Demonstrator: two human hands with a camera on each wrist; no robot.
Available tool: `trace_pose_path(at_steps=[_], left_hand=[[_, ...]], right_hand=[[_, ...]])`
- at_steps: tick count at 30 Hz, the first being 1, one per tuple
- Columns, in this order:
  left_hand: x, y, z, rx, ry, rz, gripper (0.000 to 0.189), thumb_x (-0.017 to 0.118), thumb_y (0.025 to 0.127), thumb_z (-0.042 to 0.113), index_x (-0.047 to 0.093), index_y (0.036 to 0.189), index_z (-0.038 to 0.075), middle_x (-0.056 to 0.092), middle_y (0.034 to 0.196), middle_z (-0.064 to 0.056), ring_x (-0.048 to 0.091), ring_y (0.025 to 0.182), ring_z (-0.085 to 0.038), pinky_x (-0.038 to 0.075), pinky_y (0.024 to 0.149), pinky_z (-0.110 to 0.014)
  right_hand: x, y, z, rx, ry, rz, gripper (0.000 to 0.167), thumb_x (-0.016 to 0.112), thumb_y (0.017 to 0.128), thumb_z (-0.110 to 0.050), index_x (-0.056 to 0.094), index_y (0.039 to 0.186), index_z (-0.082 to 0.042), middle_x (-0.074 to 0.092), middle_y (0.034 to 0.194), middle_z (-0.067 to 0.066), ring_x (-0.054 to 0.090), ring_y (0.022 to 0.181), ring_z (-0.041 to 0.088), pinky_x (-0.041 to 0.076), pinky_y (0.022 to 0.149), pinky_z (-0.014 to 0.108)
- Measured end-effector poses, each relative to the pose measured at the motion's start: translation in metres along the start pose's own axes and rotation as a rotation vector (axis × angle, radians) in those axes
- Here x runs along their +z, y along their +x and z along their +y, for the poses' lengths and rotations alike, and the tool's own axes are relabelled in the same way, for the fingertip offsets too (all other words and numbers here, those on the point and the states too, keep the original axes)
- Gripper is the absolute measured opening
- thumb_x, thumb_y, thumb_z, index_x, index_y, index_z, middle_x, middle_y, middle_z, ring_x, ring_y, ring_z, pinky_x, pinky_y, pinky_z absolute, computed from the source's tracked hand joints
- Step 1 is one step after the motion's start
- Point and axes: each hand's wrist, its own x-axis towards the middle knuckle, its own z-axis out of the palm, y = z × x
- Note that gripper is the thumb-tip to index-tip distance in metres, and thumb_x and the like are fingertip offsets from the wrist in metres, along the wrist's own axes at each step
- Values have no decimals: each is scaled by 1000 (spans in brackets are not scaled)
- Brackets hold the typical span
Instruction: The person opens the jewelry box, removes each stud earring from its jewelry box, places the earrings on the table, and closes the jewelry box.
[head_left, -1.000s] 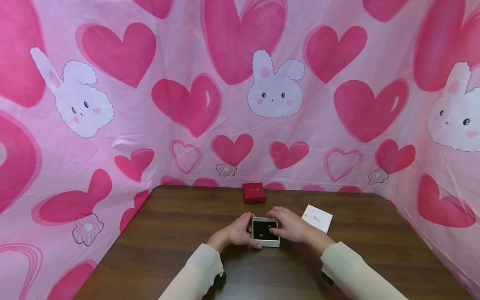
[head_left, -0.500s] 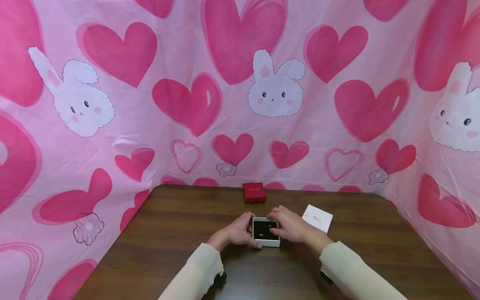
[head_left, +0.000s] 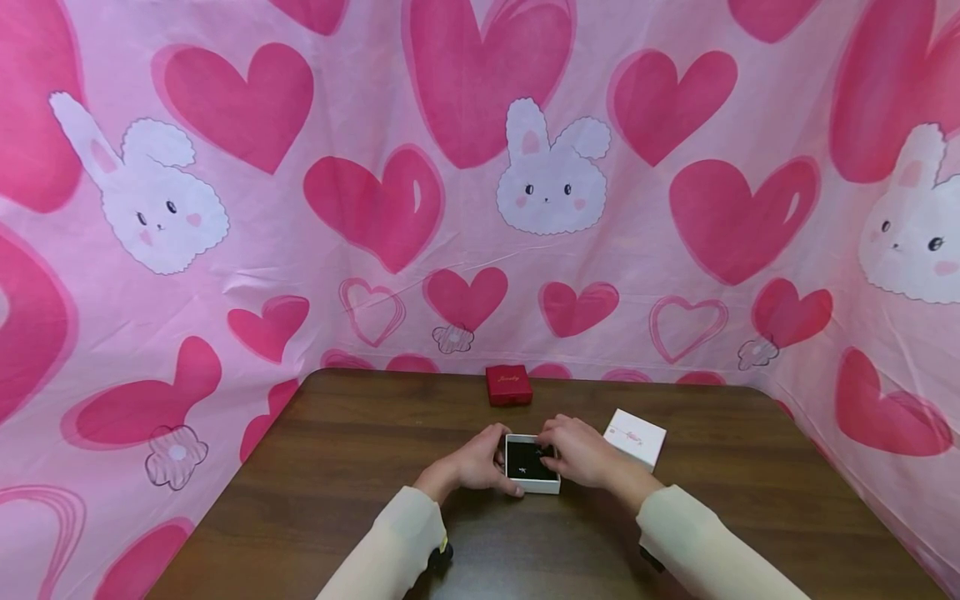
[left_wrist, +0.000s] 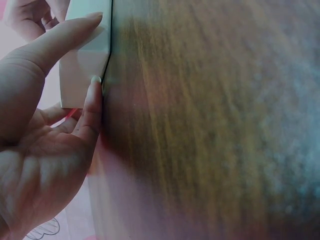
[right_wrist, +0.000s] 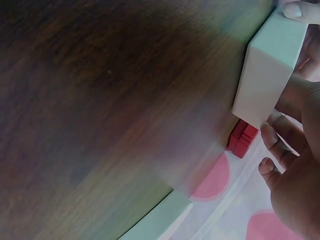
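A small white jewelry box (head_left: 537, 486) stands uncovered on the table, with a black insert (head_left: 523, 454) inside. Two small silvery pieces show on the insert, one (head_left: 522, 470) toward the front left and the other (head_left: 538, 452) by the right fingertips. My left hand (head_left: 474, 462) grips the box from the left, thumb along its front wall in the left wrist view. From the right, my right hand (head_left: 581, 452) reaches over the rim with bent fingers, thumb and fingertips at the insert's right side. Whether they pinch anything I cannot tell.
A white lid (head_left: 635, 437) with red lettering lies on the brown wooden table (head_left: 360, 483), right of and behind the box. Near the table's back edge sits a red box (head_left: 508, 386) with gold lettering. Behind hangs a pink cloth (head_left: 465, 250) with hearts and rabbits.
My right hand has shifted slightly to the right, and its fingers have bent more and come closer together over the box. The left hand and the box stay in place.
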Motion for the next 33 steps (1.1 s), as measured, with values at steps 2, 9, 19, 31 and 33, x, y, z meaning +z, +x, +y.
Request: trace_pose_path(at_steps=[2, 9, 19, 31, 33], left_hand=[[0, 0, 0, 1, 1, 0, 73, 95, 71, 20, 49, 125, 8, 51, 105, -2, 52, 96, -16, 47, 84, -31], [-1, 0, 0, -1, -2, -3, 72, 95, 72, 21, 49, 126, 9, 51, 105, -2, 52, 97, -17, 47, 85, -32], [0, 0, -1, 5, -6, 3, 71, 95, 72, 20, 49, 124, 10, 51, 105, -2, 52, 95, -16, 48, 83, -30], [0, -3, 1, 29, -2, 7, 71, 95, 71, 20, 49, 124, 7, 51, 104, -4, 53, 93, -16, 48, 81, -28], [0, -3, 1, 31, -1, 7, 71, 95, 71, 20, 49, 124, 6, 51, 104, -4, 53, 93, -15, 48, 81, -28]], right_hand=[[0, 0, -1, -7, -18, 4, 21, 80, 88, -17, 78, 108, -11, 68, 93, -1, 55, 87, 13, 51, 80, 38], [1, -1, -5, -8, -60, 19, 16, 79, 89, -17, 79, 104, -11, 66, 89, -2, 56, 86, 14, 49, 79, 39], [2, 0, -7, 4, -81, -3, 11, 78, 90, -18, 79, 100, -14, 64, 86, -4, 57, 84, 15, 48, 77, 38], [3, 0, -9, -8, -91, 45, 6, 80, 86, -13, 75, 90, -14, 62, 82, -5, 59, 82, 16, 48, 75, 40], [3, 0, -9, -1, -88, 49, 7, 80, 86, -13, 75, 90, -14, 63, 82, -5, 59, 83, 16, 49, 77, 40]])
